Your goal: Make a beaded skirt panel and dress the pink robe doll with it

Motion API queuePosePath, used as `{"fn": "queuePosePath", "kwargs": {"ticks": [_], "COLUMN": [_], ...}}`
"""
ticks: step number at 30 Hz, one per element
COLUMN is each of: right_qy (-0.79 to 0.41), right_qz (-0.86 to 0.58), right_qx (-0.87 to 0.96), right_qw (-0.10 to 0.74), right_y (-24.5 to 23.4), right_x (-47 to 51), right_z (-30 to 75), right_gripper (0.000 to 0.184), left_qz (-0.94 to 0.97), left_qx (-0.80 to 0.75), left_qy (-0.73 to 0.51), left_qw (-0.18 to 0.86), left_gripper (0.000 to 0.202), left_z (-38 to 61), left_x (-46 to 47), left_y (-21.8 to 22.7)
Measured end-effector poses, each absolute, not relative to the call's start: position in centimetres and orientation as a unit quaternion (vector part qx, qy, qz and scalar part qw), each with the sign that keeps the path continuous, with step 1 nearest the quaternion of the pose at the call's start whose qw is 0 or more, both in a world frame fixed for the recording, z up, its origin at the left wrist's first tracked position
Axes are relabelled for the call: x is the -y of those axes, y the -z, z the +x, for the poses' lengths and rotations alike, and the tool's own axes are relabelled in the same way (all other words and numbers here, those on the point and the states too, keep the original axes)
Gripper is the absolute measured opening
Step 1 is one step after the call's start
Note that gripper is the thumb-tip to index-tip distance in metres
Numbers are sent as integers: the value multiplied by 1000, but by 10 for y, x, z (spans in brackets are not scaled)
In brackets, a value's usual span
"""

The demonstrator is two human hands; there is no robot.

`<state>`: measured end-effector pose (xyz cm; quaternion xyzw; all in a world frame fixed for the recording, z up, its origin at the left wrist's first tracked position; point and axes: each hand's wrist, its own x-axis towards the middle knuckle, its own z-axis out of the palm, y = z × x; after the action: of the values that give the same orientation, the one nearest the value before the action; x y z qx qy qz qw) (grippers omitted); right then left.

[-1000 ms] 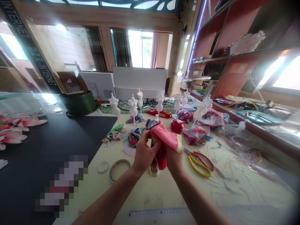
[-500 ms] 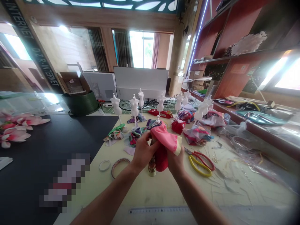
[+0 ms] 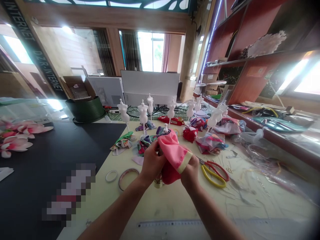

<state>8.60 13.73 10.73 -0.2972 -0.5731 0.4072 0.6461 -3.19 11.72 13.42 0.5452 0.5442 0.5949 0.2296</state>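
Observation:
In the middle of the table stands or is held a small form whose white knobbed top (image 3: 165, 128) pokes out above a pink cloth piece (image 3: 172, 146) draped over it. The cloth has a pale yellow border, and darker red fabric (image 3: 171, 173) hangs below. My left hand (image 3: 153, 163) is closed on the clothed form from the left, thumb across it. My right hand (image 3: 190, 171) is closed on the cloth by its yellow border, some fingers hidden under it. A patterned gold-and-dark base (image 3: 158, 181) shows beneath my left hand.
White mini dress forms (image 3: 143, 115) and bundles of coloured fabric (image 3: 197, 143) stand behind. Red-and-yellow-handled scissors (image 3: 213, 171) lie right of my hands, a tape roll (image 3: 128, 178) and a white ring (image 3: 111, 176) left. A clear ruler (image 3: 172, 224) lies in front.
The form's white top has shifted slightly left and tilted. My right hand has raised and spread the pink cloth's yellow border, and my left hand has moved a little left.

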Motion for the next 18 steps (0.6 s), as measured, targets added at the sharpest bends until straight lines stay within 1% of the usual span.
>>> {"fn": "queuePosePath", "kwargs": {"ticks": [3, 6, 11, 18], "right_qy": [-405, -388, -349, -334], "right_qz": [-290, -292, -302, -307], "right_qx": [579, 584, 598, 589], "right_qw": [645, 650, 655, 669], "right_y": [-108, -108, -111, -112], "right_x": [-135, -135, -133, -129], "right_z": [86, 86, 84, 84], "right_gripper": [17, 22, 20, 17], "left_qz": [547, 549, 542, 537], "left_qx": [-542, -538, -545, -548], "left_qy": [-598, -599, -602, -608], "left_qw": [225, 225, 217, 204], "left_gripper": [16, 20, 29, 26], "left_z": [-31, -31, -31, -29], "left_x": [-117, -115, -114, -114], "left_y": [-134, -134, -136, -135]}}
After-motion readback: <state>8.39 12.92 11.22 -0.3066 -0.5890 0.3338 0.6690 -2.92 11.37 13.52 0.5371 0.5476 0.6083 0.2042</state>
